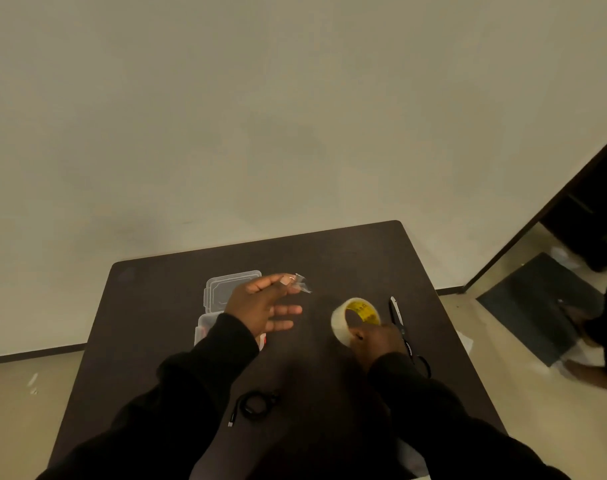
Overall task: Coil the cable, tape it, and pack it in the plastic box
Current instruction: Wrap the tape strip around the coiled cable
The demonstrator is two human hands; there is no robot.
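A dark table point(329, 265) stood on pale floor against a bare wall. Nearest lay the coiled cable point(255, 405), untaped. The right hand point(378, 341) gripped the tape roll point(355, 320) beside scissors point(400, 323); the left hand point(260, 306), fingers spread, pinched a tape strip point(302, 284) above the open plastic box point(222, 303).

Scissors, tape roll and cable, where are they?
scissors point(398, 315): head view, on the blades.
tape roll point(340, 325): head view, on its clear outer side.
cable point(255, 405): head view, on the coiled loop.
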